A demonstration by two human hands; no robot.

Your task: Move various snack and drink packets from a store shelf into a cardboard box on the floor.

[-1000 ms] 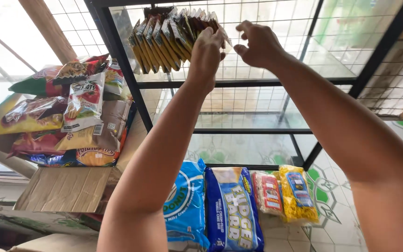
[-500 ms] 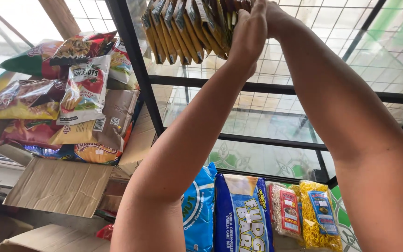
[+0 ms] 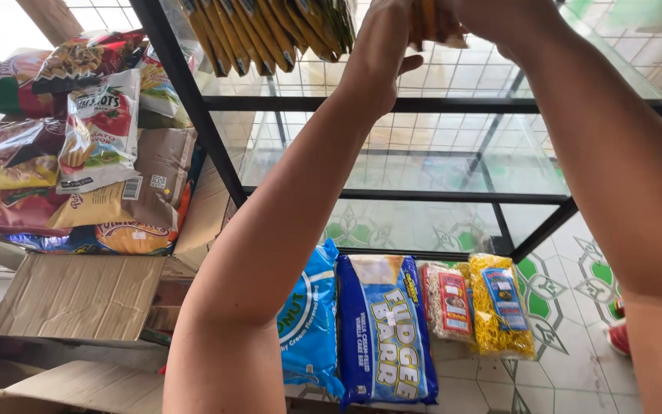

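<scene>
Top shelf (image 3: 423,104) of the black rack: both hands raised. Left hand (image 3: 381,57) pressed flat against the yellow sachets (image 3: 270,31); right hand (image 3: 492,15) pinching one end. Best to keep the row upright and square.

Two hands, left (image 3: 381,54) and right (image 3: 492,15), about nine yellow sachets (image 3: 270,31) in a row, two blue snack bags (image 3: 385,330), two noodle packs (image 3: 499,303), two cardboard boxes (image 3: 78,295)

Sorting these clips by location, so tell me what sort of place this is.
Probably a small shop being stocked: a black glass-shelved rack, a row of yellow sachets, snack bags heaped over cardboard boxes.
</scene>
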